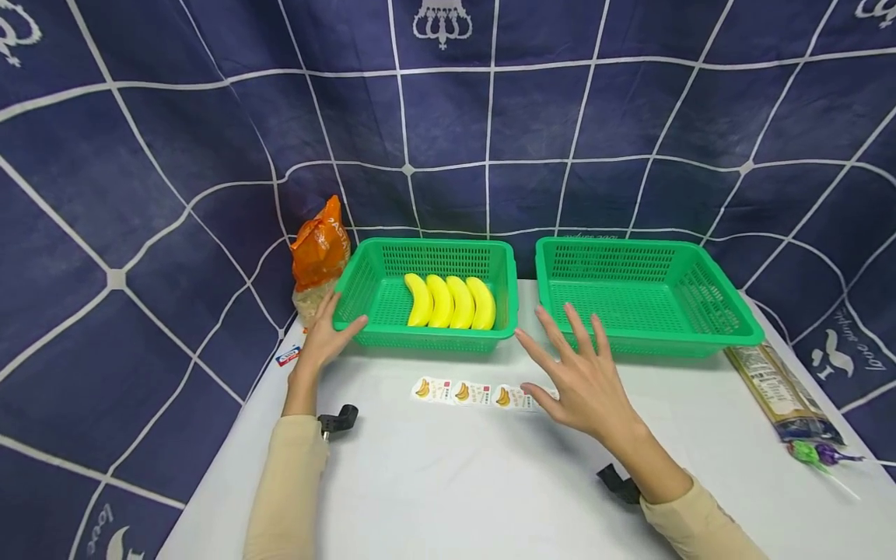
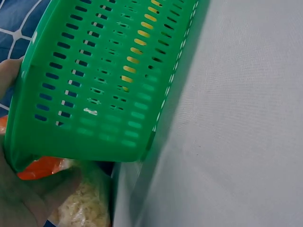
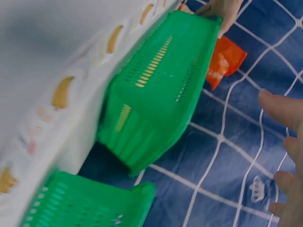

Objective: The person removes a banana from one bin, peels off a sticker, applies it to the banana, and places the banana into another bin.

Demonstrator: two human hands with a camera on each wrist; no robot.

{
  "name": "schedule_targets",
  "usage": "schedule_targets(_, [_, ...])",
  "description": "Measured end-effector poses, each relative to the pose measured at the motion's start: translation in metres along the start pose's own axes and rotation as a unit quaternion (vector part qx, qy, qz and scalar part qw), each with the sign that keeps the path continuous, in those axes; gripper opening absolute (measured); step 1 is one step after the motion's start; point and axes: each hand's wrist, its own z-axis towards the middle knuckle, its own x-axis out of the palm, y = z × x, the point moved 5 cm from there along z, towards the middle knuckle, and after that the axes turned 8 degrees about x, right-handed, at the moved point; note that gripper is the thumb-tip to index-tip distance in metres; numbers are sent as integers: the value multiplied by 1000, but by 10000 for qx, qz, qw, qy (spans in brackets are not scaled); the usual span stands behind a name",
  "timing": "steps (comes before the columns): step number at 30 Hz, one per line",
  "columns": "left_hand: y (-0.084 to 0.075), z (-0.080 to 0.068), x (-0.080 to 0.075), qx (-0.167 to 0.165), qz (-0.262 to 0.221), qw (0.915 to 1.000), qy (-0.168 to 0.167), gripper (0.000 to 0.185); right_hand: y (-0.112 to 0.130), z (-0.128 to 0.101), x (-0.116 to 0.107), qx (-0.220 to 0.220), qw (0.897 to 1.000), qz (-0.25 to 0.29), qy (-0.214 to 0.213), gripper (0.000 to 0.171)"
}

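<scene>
My left hand (image 1: pixel 323 340) is at the near left corner of the left green basket (image 1: pixel 420 337), its thumb spread along the front rim and its fingers by the left side. In the left wrist view the thumb and a fingertip show beside the basket's corner (image 2: pixel 80 146). Several yellow bananas (image 1: pixel 439 302) lie side by side in that basket. My right hand (image 1: pixel 588 381) hovers over the table with spread fingers, holding nothing, near the right green basket (image 1: pixel 644 341). It partly covers a row of banana-printed cards (image 1: pixel 470 393).
An orange-topped bag (image 1: pixel 322 249) stands left of the left basket. Right of the right basket lie a flat packet (image 1: pixel 780 389) and wrapped lollipops (image 1: pixel 815 453). A blue checked curtain (image 1: pixel 448 117) hangs behind the white table (image 1: pixel 448 490).
</scene>
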Motion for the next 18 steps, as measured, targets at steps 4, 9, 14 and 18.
schedule_targets(4, [0,0,-1,-50,-120,9999,-33,96,10,16,-4,-384,9992,-16,115,69])
schedule_targets(9, [0,0,0,-113,-213,9997,-36,98,27,33,-6,-957,9950,-79,283,79])
schedule_targets(14, [0,0,0,-113,-246,9996,-52,98,41,57,-4,-1561,9858,90,611,79])
schedule_targets(18, [2,-1,1,-75,-287,9995,-135,98,44,91,4,-1738,9739,692,1283,80])
